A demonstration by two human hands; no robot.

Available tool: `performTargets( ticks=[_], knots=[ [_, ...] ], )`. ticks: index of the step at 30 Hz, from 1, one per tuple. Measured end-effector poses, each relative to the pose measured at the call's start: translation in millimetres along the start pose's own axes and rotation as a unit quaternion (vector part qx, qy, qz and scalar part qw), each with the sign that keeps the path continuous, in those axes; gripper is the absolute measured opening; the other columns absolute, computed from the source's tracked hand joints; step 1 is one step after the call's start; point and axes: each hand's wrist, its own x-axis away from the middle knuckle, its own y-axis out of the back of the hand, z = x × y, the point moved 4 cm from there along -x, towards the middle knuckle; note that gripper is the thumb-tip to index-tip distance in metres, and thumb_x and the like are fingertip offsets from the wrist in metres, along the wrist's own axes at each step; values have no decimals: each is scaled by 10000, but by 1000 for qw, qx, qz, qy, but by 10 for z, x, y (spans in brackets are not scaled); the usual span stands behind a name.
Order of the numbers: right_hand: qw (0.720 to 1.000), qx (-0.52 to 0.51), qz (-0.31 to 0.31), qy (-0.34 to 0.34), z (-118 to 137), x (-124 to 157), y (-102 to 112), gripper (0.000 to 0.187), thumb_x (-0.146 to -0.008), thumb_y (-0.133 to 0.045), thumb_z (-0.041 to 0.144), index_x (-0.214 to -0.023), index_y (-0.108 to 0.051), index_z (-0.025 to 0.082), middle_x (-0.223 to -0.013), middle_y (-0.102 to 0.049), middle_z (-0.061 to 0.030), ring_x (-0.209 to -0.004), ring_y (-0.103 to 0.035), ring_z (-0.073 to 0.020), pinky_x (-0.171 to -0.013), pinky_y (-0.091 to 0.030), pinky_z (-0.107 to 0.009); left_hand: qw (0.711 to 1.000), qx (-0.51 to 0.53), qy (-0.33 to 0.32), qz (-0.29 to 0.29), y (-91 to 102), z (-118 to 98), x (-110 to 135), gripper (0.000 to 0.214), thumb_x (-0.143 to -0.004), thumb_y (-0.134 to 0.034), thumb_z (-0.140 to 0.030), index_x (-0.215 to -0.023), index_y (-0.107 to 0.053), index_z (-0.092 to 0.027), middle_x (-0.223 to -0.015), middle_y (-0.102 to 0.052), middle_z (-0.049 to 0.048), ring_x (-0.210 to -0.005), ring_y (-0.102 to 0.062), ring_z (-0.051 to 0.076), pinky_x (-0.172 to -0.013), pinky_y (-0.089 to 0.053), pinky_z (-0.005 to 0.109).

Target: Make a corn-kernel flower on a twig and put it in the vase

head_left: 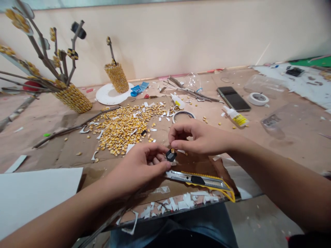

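My left hand (141, 165) is closed in a pinch on a small black ring-shaped piece (171, 155) with a corn kernel on it. My right hand (199, 137) hovers just above and to the right of it, its fingertips pinched together over the piece. Whether the right fingers hold a kernel I cannot make out. A yellow and silver utility knife (201, 180) lies on the cardboard just below both hands. A pile of loose corn kernels (124, 125) lies beyond the left hand.
Two glue bottles (236, 117) (178, 100), a tape roll (182, 114), a phone (233, 98) and another tape roll (258, 99) lie further back. Kernel-covered cups with twigs (73, 98) (117, 76) stand at left. White paper sheet (36, 193) at near left; paper scraps (178, 203) along the near edge.
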Motion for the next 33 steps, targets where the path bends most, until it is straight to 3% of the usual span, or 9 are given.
performTargets(
  ticks=[4, 10, 18, 23, 25, 28, 30, 33],
  knots=[
    [1000, 18, -7, -12, -8, 3, 32, 131, -914, -650, 274, -914, -682, 147, -753, -637, 11, -657, -543, -105, -598, -444, -230, 1000, 1, 7, 2, 3, -7, -7, 230, -833, -760, -291, -989, -740, -123, -650, -597, -30, -516, -496, 77, -483, -375, 207],
    [993, 77, 54, -77, -42, 39, -28, 200, -894, -677, 320, -956, -760, 149, -806, -715, -22, -722, -600, -142, -621, -436, -251, 1000, -4, 2, 13, -21, -29, 25, 185, -825, -759, -272, -932, -733, -123, -643, -579, -31, -549, -493, 80, -494, -374, 196],
    [990, -20, 81, -115, -131, 4, -106, 151, -840, -717, 301, -847, -670, 157, -726, -646, 19, -658, -547, -107, -576, -411, -215, 1000, 8, 11, 23, -45, -27, 58, 197, -817, -750, -300, -905, -703, -130, -614, -538, -45, -546, -450, 81, -507, -348, 208],
    [990, -17, 97, -104, -180, -21, -53, 336, -874, -736, 484, -913, -692, 153, -803, -699, -18, -716, -599, -135, -628, -445, -238, 999, -36, 3, 27, 0, -2, 10, 220, -799, -749, -300, -921, -721, -120, -666, -574, -20, -606, -501, 104, -550, -394, 223],
    [994, 21, 49, -94, -218, -50, 20, 370, -911, -693, 527, -885, -687, 158, -758, -660, -2, -674, -566, -126, -601, -418, -239, 999, -34, 6, 16, 13, -1, 6, 263, -790, -762, -296, -984, -718, -124, -680, -589, -19, -616, -520, 113, -562, -409, 231],
    [985, 131, -86, -78, -286, -104, 150, 323, -986, -588, 417, -789, -645, 167, -692, -590, 16, -632, -519, -121, -590, -391, -247, 999, -32, 10, -3, 16, -11, 21, 362, -782, -776, -288, -1101, -703, -136, -696, -605, -25, -605, -530, 117, -564, -410, 239],
    [972, 172, -141, -78, -327, -139, 181, 245, -1004, -515, 284, -858, -669, 161, -734, -626, -2, -663, -554, -131, -622, -416, -255, 999, -36, 9, -5, 8, -12, 33, 394, -784, -776, -282, -1145, -698, -145, -700, -604, -32, -591, -526, 115, -562, -404, 243],
    [960, 207, -175, -75, -318, -210, 176, 235, -976, -466, 142, -1029, -694, 156, -905, -713, -50, -799, -632, -156, -719, -460, -277, 999, -41, -2, -5, 6, 0, 39, 379, -800, -760, -272, -1156, -698, -159, -701, -593, -42, -585, -527, 113, -567, -403, 243]
  ],
)
